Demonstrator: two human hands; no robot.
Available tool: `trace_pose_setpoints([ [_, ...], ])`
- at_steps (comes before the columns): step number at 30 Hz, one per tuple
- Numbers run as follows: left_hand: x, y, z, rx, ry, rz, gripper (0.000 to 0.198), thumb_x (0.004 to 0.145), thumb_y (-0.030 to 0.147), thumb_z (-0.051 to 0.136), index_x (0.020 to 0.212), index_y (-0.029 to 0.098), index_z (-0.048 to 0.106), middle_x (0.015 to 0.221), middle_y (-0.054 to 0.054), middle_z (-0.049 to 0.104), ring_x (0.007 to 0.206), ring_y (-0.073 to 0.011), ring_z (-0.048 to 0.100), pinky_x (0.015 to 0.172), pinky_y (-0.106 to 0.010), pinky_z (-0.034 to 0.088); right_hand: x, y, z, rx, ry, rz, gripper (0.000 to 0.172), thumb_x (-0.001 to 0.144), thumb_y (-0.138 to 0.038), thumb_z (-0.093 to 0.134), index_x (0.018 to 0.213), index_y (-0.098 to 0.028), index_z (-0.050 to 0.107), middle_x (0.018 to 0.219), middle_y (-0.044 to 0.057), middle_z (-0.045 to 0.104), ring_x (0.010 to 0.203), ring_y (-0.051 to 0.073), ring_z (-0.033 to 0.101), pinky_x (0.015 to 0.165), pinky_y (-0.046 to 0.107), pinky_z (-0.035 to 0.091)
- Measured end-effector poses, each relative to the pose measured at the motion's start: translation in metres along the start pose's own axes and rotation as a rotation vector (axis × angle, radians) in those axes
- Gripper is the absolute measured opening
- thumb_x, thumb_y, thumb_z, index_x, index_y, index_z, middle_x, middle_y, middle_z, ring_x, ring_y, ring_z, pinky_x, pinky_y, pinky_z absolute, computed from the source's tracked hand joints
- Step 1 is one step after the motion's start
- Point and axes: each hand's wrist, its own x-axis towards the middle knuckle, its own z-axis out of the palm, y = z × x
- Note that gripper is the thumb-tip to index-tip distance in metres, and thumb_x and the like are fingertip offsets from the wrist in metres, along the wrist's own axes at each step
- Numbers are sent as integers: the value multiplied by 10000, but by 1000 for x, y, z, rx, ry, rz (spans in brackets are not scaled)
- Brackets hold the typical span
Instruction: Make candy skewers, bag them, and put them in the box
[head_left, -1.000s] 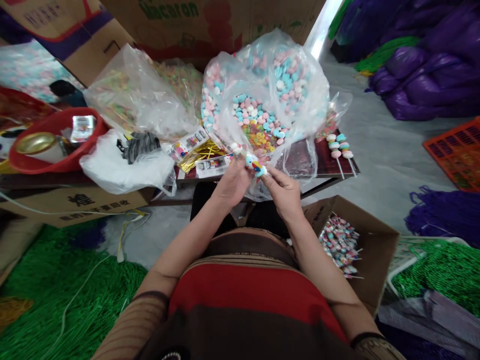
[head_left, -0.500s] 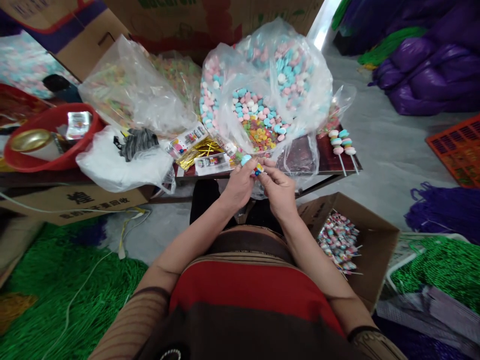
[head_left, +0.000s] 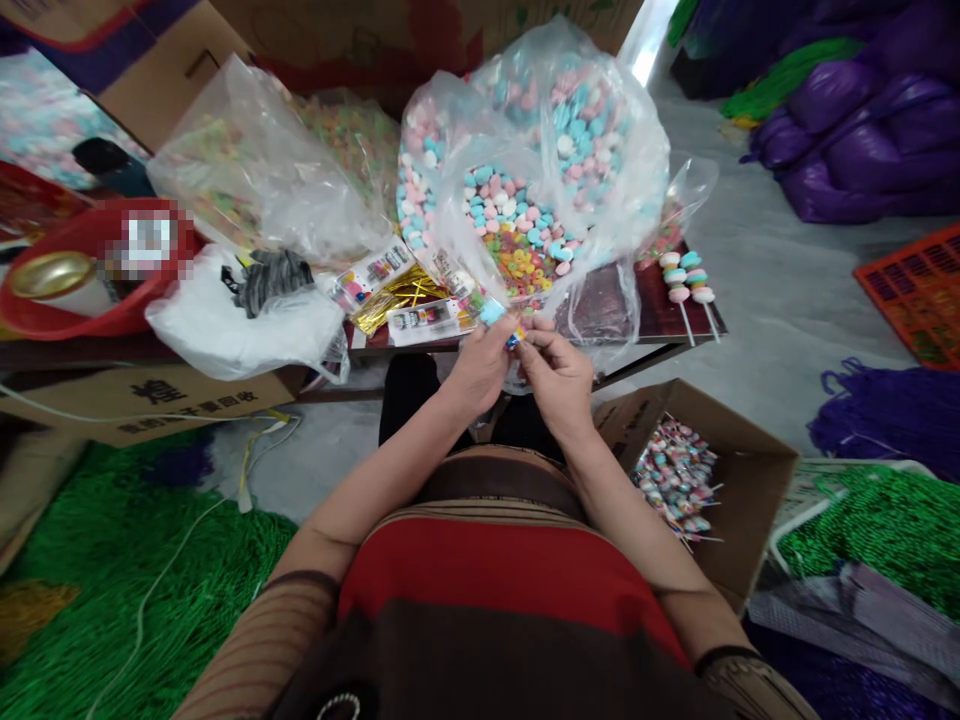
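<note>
At the table's front edge my left hand (head_left: 480, 365) is closed around a wrapped candy skewer (head_left: 490, 312), whose pale blue sweet shows above the fingers. My right hand (head_left: 557, 370) pinches the printed lower end of the same wrapper, close against the left fingertips. The stick is hidden by my fingers. Just beyond the hands lie gummy rings (head_left: 517, 262) and pink, white and blue marshmallows (head_left: 504, 205) in an open clear plastic bag (head_left: 600, 110). To the left are gold twist ties (head_left: 397, 303) and printed wrappers (head_left: 424, 322).
Two unwrapped candy skewers (head_left: 691, 280) lie at the table's right corner. A cardboard box (head_left: 757, 480) with many wrapped skewers (head_left: 677, 475) stands at lower right. On the left are a red basin (head_left: 67, 325) and a white plastic bag (head_left: 247, 345). Green strands (head_left: 142, 560) cover the floor.
The view has shifted slightly. Both hands stay together at the wrapped candy skewer, with only small finger movements; the wrapper's upper part now stands out more clearly above the left hand.
</note>
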Motion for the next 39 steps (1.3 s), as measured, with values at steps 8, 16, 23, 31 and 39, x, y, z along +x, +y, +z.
trace_pose_setpoints([
  [8,-7,9,-8,-43,-77,-81,366,829,520,768,1003,223,643,858,-26,713,717,-136,654,556,-222,477,5,-5,5,327,-50,248,305,707,-465,828,785,-204,692,601,-57,606,458,55,450,441,200,363],
  [16,5,32,-15,-101,-18,31,245,896,433,709,1009,223,649,881,-25,736,1040,-220,736,785,-289,590,6,-16,5,405,-133,395,330,632,-423,879,695,-182,662,555,-55,601,422,39,453,414,183,315],
  [23,-2,6,-5,-40,13,32,349,813,487,790,843,214,574,658,34,645,594,-124,668,508,-204,524,6,-14,8,452,-89,428,319,662,-393,835,649,-196,583,533,-81,540,405,41,425,405,189,311],
  [31,9,14,-9,-179,178,-49,232,872,374,761,924,185,637,702,11,696,762,-135,722,721,-230,562,4,0,-4,-327,-166,-43,280,832,-417,695,1019,-209,709,955,57,768,789,189,691,713,310,531],
  [39,6,8,1,-264,205,-18,209,948,303,678,1132,204,668,813,9,722,846,-113,708,868,-242,537,2,10,-5,-717,-34,-253,234,948,-413,601,1023,-219,707,921,63,799,791,206,737,694,288,508],
])
